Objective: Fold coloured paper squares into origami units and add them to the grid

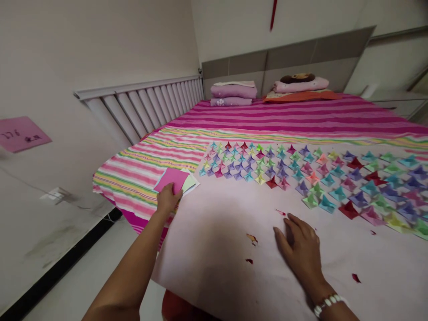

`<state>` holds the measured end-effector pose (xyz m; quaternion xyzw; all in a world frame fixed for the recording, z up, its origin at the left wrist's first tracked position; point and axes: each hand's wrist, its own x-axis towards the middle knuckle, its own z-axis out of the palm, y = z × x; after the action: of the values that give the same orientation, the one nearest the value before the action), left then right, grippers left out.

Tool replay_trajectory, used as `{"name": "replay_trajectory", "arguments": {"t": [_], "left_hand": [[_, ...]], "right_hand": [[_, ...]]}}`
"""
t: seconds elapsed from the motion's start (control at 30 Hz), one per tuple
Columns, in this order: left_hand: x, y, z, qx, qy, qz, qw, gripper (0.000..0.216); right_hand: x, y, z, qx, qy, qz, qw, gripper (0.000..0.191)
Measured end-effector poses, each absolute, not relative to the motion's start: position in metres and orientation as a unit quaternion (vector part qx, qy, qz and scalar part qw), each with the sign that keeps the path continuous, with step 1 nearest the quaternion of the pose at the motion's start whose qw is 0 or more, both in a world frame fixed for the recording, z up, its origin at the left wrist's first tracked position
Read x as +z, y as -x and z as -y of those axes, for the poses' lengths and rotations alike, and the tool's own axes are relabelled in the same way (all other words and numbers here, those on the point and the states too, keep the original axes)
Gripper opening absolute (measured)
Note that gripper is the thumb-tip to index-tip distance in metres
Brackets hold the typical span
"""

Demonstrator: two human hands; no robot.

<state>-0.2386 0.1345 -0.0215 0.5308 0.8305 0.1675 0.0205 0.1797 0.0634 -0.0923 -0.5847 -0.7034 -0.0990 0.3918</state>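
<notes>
Now, head view: left hand (168, 198) pinches the near edge of the pink paper sheet (172, 178), topmost on a stack (191, 182) at the left side of the bed (140, 167); right hand (299, 245) lies spread flat on the pale cover (217, 232), near folded stars (301, 174)

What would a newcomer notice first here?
The grid of small folded paper shapes in many colours, spread over the pale pink cloth from centre to right. Next, the left hand touching a pink paper square atop a small stack at the cloth's left edge, while the right hand rests flat on the cloth near the front.
</notes>
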Motion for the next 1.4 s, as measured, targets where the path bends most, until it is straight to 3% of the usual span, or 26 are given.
{"name": "replay_trajectory", "arguments": {"t": [0.57, 1.07, 1.2, 1.33, 1.4], "left_hand": [[-0.024, 0.257, -0.136, 0.212, -0.512, -0.832, 0.027, 0.055], [0.022, 0.277, -0.134, 0.553, -0.306, -0.775, 0.004, 0.054], [0.045, 0.266, -0.121, 0.651, -0.249, -0.713, 0.08, 0.046], [0.05, 0.232, -0.098, 0.676, -0.243, -0.64, 0.273, 0.011], [0.045, 0.206, -0.084, 0.674, -0.246, -0.597, 0.359, 0.01]], "right_hand": [[-0.097, -0.182, -0.065, -0.071, 0.589, 0.702, 0.394, 0.039], [-0.1, -0.182, -0.067, -0.076, 0.583, 0.701, 0.404, 0.039], [-0.101, -0.182, -0.068, -0.077, 0.58, 0.702, 0.407, 0.04], [-0.101, -0.181, -0.069, -0.063, 0.583, 0.694, 0.418, 0.041], [-0.099, -0.18, -0.069, -0.052, 0.582, 0.692, 0.424, 0.042]]}}
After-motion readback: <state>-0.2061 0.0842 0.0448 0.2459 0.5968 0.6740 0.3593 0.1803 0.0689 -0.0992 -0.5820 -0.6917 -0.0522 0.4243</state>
